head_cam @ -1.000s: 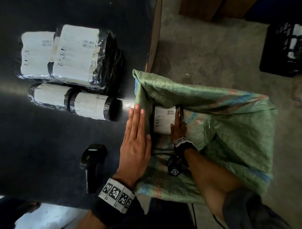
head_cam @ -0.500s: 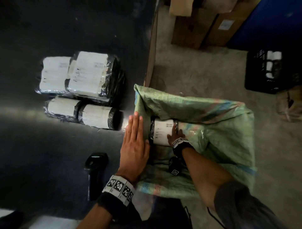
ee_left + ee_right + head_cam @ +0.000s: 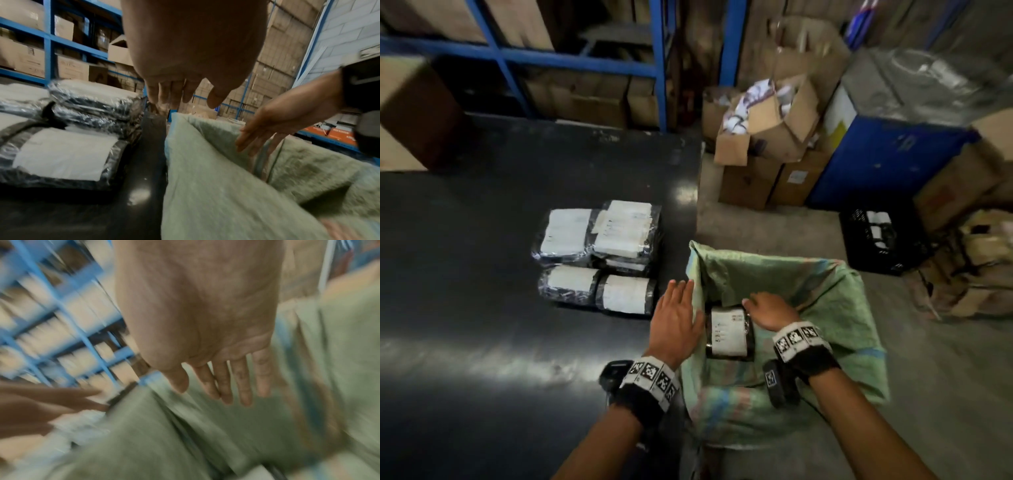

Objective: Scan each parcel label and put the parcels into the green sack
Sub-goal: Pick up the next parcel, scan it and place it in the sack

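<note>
The green sack [image 3: 825, 301] hangs open at the black table's right edge; one black-wrapped parcel with a white label [image 3: 727, 330] lies inside it. My right hand [image 3: 767, 310] hovers over the sack mouth beside that parcel, fingers straight, holding nothing, as the blurred right wrist view [image 3: 222, 386] also shows. My left hand [image 3: 676, 308] is flat and open at the sack's left rim [image 3: 185, 129], above the table edge. Several labelled parcels [image 3: 602, 253] lie stacked on the table, left of the sack [image 3: 61, 146]. The black scanner [image 3: 613, 373] lies on the table, mostly hidden under my left wrist.
The dark table [image 3: 482, 342] stretches to the left. Cardboard boxes [image 3: 767, 144] and a blue bin [image 3: 887, 164] stand on the floor beyond the sack. A black crate [image 3: 876, 240] sits at the right. Blue shelving [image 3: 571, 58] with cartons lines the back.
My right hand has let go of the parcel and risen out of the sack. The parcel now lies in the sack. My head has tilted up, showing shelves and boxes.
</note>
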